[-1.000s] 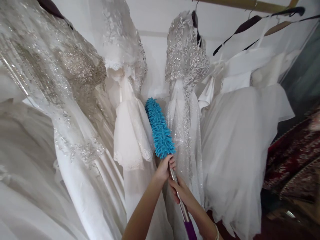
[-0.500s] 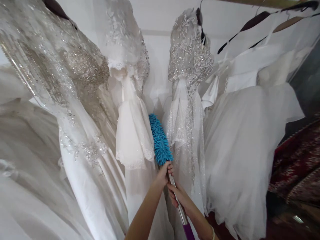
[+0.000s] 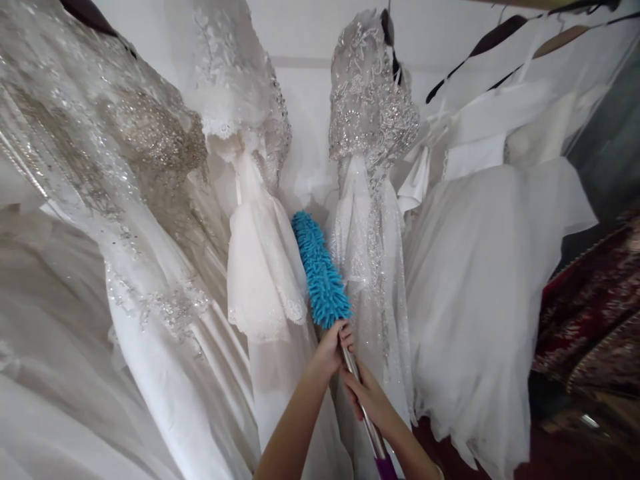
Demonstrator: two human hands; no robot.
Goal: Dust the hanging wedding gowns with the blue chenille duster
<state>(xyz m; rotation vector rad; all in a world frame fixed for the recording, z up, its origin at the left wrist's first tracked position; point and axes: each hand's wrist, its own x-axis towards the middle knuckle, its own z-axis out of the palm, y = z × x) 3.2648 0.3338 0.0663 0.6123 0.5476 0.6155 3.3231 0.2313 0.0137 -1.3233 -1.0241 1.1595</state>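
A duster (image 3: 323, 273) with a fluffy blue microfibre head, a metal rod and a purple grip points up and away from me, between two hanging white gowns. My left hand (image 3: 334, 345) is closed round the rod just under the blue head. Lower down the same rod, my right hand (image 3: 364, 392) is wrapped around it. To the left of the head hangs a lace-edged white gown (image 3: 267, 267). On the right is a gown with a beaded silver bodice (image 3: 373, 113) and sparkling skirt. The tip of the duster lies near the back wall.
At the far left hangs a gown with a sequinned bodice (image 3: 150, 133). A full tulle gown (image 3: 470, 287) hangs on the right below dark hangers (image 3: 500, 35). Dark red embroidered fabric (image 3: 590, 313) is at the right edge. Behind is a white wall (image 3: 310, 100).
The duster's head shows more fully and its tip is slightly higher and further left. Both hands still grip the rod. The gowns have shifted slightly left in view.
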